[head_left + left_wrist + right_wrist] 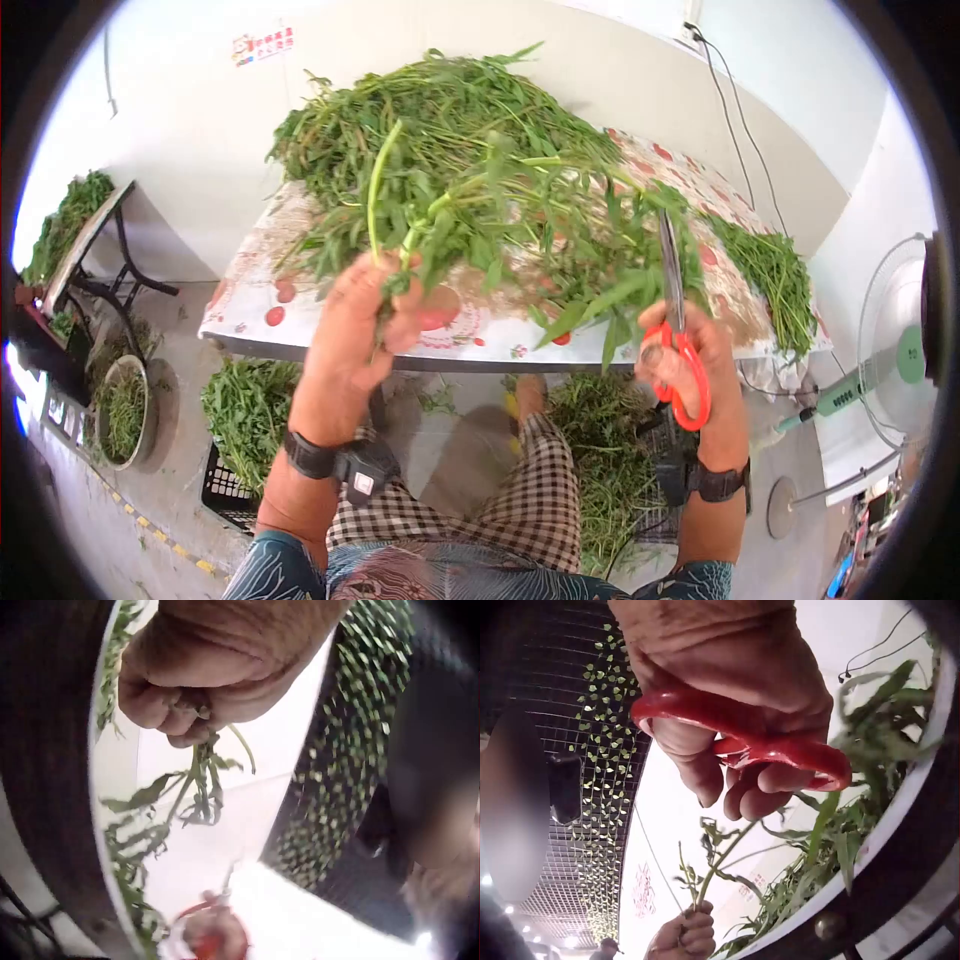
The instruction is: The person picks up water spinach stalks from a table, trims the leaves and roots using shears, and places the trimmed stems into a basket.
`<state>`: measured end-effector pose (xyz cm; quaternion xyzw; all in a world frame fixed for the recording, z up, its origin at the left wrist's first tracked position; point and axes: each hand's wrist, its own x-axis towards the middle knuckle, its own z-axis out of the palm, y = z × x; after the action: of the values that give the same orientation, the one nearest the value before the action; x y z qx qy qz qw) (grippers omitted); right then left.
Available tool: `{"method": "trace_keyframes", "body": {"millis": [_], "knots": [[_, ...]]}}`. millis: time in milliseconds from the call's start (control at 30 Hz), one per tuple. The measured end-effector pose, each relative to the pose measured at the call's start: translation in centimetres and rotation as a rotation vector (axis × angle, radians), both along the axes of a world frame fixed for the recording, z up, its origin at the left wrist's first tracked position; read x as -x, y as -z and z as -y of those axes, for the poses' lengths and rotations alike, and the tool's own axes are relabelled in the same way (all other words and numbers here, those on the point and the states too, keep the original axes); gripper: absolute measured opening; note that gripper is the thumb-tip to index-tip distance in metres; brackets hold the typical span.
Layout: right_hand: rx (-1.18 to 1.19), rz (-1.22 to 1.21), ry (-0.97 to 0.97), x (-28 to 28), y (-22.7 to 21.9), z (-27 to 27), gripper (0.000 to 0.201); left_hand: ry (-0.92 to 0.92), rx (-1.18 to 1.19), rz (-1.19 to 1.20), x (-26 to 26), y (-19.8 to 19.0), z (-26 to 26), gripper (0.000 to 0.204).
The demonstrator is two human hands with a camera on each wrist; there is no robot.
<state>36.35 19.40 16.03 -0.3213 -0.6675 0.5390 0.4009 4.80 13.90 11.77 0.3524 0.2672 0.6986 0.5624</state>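
My left hand (345, 320) pinches leafy green stems (380, 190) above the table's front edge; one bare, pale-green stalk stands up from the fingers. In the left wrist view leaves hang below its curled fingers (169, 712). Fingers and thumb of my right hand (715, 350) are through the handles of red-handled scissors (685, 375). The metal blades (670, 260) point up and away, close together, overlapping some leaves. In the right wrist view the red loops (742, 742) cross the palm and the blades are hidden. A large heap of leafy stems (430, 120) lies behind both hands.
A patterned cloth (250, 270) covers the table. A bundle of stems (765, 275) lies at its right end. Below stand a black crate (225, 490) of greens and more greens (600, 460). A basin (145, 440) is at left, a fan (880, 370) at right.
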Motion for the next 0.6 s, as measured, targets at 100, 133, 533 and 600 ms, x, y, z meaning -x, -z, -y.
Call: {"method": "trace_keyframes", "body": {"millis": [100,133,533,600], "knots": [[-0.054,0.051,-0.023,2.1,0.9,1.0,0.045,0.196,0.083,0.227,-0.9,1.0,1.7,0.031],[-0.031,0.026,-0.039,2.9,1.0,1.3,0.046,0.135,0.11,0.209,-1.5,1.3,2.3,0.031],[0.223,-0.152,-0.198,6.0,6.2,5.8,0.056,0.043,0.137,0.273,-1.6,4.4,6.6,0.033],[0.251,-0.193,-0.237,5.9,7.5,6.1,0.066,0.039,0.126,0.314,-1.0,5.0,7.0,0.032]]}}
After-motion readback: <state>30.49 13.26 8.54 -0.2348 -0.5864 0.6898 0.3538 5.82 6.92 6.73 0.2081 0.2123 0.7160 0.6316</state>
